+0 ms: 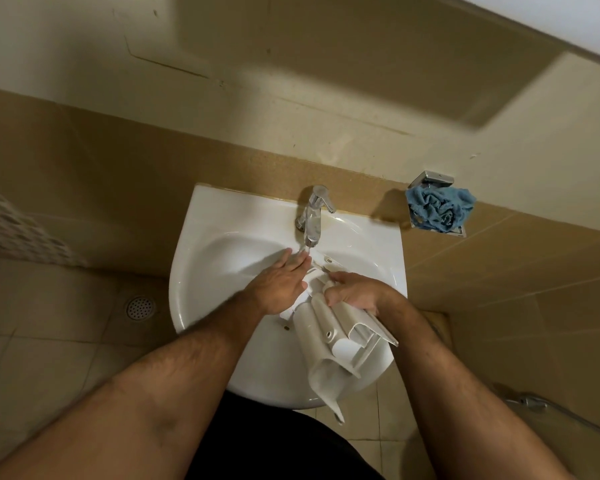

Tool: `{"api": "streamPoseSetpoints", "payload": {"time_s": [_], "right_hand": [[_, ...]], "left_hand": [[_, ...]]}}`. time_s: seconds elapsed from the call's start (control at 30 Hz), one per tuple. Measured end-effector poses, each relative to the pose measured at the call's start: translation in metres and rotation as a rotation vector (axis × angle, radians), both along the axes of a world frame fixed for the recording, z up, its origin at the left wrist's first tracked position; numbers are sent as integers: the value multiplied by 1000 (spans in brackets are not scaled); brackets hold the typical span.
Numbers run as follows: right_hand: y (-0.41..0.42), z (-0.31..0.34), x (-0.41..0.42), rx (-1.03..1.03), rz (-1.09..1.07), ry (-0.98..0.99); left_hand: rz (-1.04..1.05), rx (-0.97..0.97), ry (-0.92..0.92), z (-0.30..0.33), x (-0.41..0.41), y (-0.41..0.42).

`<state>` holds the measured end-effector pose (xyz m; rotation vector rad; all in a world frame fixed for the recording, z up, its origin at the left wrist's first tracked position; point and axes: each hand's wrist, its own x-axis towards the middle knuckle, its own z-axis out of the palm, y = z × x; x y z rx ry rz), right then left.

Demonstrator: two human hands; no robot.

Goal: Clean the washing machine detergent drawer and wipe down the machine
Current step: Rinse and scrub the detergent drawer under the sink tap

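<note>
The white plastic detergent drawer (329,344) lies tilted over the white sink (215,258), its near end sticking out past the basin's front rim. My right hand (355,292) grips the drawer's far end from the right. My left hand (281,284) rests flat, fingers stretched out, on the drawer's left side, with its fingertips under the water that runs from the chrome tap (314,216). The inside of the drawer faces away and is hidden.
A crumpled blue cloth (439,207) sits on a metal wall holder right of the sink. A round floor drain (140,307) lies in the tiled floor to the left. A metal hose fitting (530,400) shows at the lower right.
</note>
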<state>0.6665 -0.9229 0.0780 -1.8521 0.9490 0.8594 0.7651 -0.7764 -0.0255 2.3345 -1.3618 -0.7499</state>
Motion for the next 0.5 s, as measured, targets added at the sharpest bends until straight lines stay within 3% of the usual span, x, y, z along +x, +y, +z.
{"api": "streamPoseSetpoints", "payload": {"time_s": [0.1,0.2,0.4,0.5], "right_hand": [[3,2,0,-20,82,8],[2,5,5,-44,85,-47],[4,2,-2,95,-63,-121],[0,-2,-14,162,-266,-158]], "left_hand": [[-56,24,-5,0,7,2],[20,-56,81,1,7,5],[123,-110,161,0,-4,9],[158,-84,182,-4,-7,15]]}}
